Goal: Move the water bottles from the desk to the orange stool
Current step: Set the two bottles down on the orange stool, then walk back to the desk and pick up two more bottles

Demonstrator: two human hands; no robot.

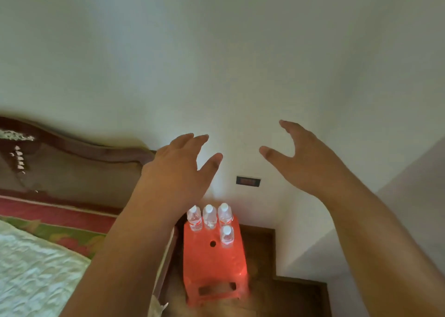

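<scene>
Your left hand (179, 170): raised, fingers spread, grasping nothing. Your right hand (305, 159): raised, fingers loose, likewise released. Below hands: orange stool (214, 261) on wooden floor (284, 292), beside bed (36, 256). Four water bottles (210, 217) upright on stool: three in rear row, one in front, probably capped white. Wall socket (248, 181) above.

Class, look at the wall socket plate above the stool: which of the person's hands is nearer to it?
Right, narrowly. The right hand hovers above and right of the socket plate; the left hand hovers to its left, slightly farther off in this view. Neither touches it.
</scene>
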